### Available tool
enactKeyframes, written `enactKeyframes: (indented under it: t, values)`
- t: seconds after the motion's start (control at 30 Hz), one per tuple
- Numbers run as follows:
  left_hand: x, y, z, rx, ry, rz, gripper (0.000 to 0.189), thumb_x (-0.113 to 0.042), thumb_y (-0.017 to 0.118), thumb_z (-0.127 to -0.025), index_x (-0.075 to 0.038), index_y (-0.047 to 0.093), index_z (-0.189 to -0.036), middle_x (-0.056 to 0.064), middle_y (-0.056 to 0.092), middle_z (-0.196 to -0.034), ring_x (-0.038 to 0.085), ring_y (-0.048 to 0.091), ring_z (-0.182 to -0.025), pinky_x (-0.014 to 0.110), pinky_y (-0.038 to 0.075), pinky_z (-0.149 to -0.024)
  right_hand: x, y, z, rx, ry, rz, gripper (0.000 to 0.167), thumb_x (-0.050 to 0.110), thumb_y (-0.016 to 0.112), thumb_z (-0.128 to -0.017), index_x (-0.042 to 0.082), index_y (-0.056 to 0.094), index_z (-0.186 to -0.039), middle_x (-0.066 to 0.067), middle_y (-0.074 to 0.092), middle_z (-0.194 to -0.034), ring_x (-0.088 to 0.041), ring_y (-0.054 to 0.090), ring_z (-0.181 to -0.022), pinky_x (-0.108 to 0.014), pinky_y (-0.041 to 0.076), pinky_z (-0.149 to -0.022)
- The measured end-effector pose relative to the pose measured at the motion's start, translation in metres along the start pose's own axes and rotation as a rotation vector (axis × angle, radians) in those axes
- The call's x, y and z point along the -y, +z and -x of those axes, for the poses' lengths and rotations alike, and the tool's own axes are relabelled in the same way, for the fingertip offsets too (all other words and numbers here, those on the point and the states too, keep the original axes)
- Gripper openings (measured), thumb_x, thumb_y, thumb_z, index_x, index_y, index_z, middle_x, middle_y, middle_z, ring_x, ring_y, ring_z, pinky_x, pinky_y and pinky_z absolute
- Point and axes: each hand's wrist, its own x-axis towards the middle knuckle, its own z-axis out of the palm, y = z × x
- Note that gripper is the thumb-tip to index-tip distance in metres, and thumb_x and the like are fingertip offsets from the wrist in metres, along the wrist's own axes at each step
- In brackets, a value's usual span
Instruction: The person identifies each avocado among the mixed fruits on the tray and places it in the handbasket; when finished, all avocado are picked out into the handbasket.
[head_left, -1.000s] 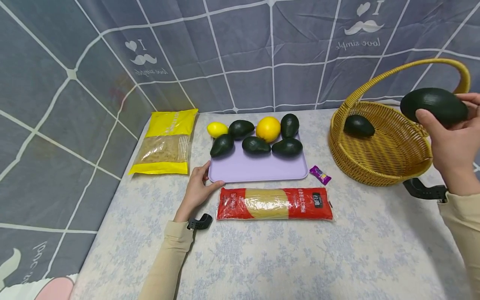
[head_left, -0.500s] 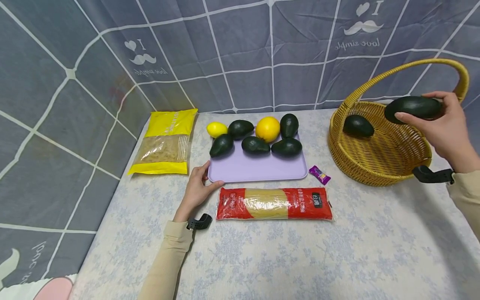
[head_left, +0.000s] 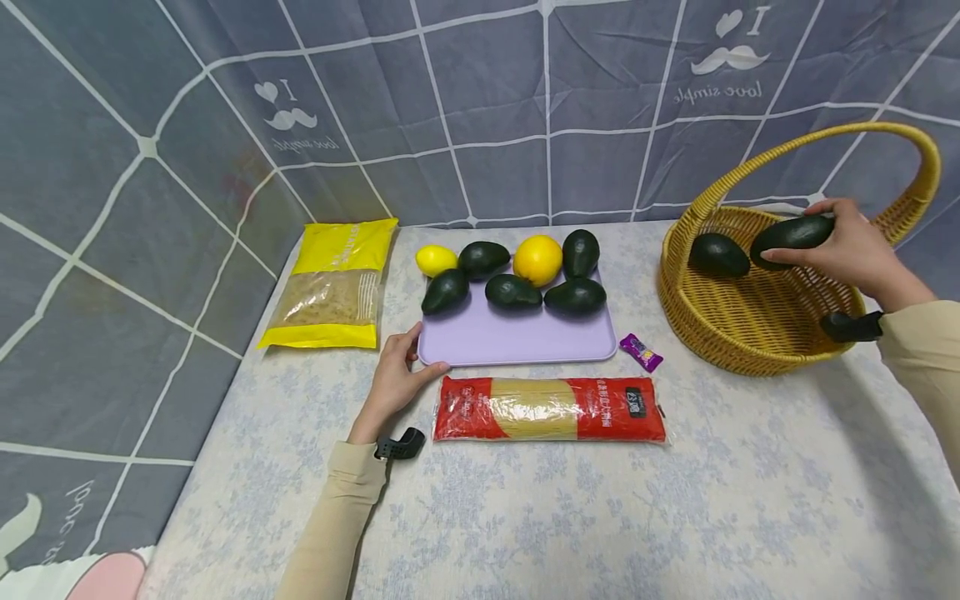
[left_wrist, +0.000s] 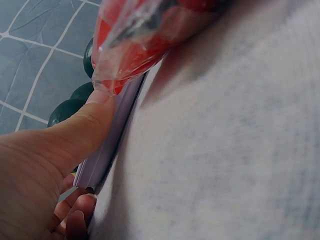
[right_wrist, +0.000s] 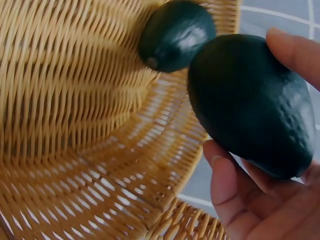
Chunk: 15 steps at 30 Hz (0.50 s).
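Lying gripped in right hand (head_left: 862,250): avocado (head_left: 791,237), over basket (head_left: 765,312)

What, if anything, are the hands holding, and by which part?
The right hand holds an avocado by its narrower end, gripping opposite sides. The left hand touches the tray at its near left corner; whether it grips is unclear.

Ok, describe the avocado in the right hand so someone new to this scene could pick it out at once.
At the right of the head view stands a wicker basket with a tall arched handle. Below that arch, the right hand grips a dark green avocado. The neighbouring avocado, to its left in the basket, has no hand on it.
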Motion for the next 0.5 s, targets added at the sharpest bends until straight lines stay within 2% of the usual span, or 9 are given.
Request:
enactKeyframes:
  t: [0.17, 0.3, 0.4, 0.5]
  values:
    - [0.000, 0.000, 0.000, -0.016, 0.024, 0.011, 0.085, -0.030, 0.079, -0.078, 0.001, 0.035, -0.145, 0.014, 0.040, -0.095, 0.025, 0.039, -0.084, 0.036, 0.032, -0.070, -0.006, 0.002, -0.007, 0.068, -0.053, 0.058, 0.092, 0.042, 0.074, -0.080, -0.011, 0.020, -0.132, -0.037, 0.036, -0.113, -0.051, 0.041, -0.097, -0.057, 0.034, -0.076]
    - [0.001, 0.000, 0.001, -0.046, 0.069, 0.022, 0.085, -0.037, 0.077, -0.079, 0.003, 0.038, -0.143, 0.013, 0.040, -0.093, 0.025, 0.038, -0.082, 0.036, 0.032, -0.069, -0.010, 0.004, -0.011, 0.110, -0.052, 0.098, 0.093, 0.044, 0.074, -0.079, -0.010, 0.018, -0.131, -0.041, 0.035, -0.112, -0.056, 0.040, -0.097, -0.062, 0.032, -0.079]
    - [0.001, 0.000, 0.003, -0.060, 0.092, 0.026, 0.086, -0.043, 0.075, -0.080, 0.003, 0.039, -0.142, 0.012, 0.039, -0.092, 0.024, 0.037, -0.080, 0.035, 0.031, -0.068, -0.013, 0.006, -0.015, 0.120, -0.056, 0.117, 0.093, 0.043, 0.074, -0.079, -0.010, 0.018, -0.131, -0.044, 0.034, -0.111, -0.058, 0.039, -0.097, -0.064, 0.030, -0.081]
    - [0.001, 0.000, 0.003, -0.051, 0.079, 0.030, 0.085, -0.039, 0.077, -0.079, 0.003, 0.038, -0.143, 0.013, 0.040, -0.093, 0.025, 0.038, -0.081, 0.036, 0.031, -0.068, -0.017, 0.010, -0.018, 0.116, -0.058, 0.113, 0.092, 0.041, 0.076, -0.079, -0.011, 0.019, -0.129, -0.045, 0.035, -0.109, -0.059, 0.039, -0.097, -0.064, 0.030, -0.081]
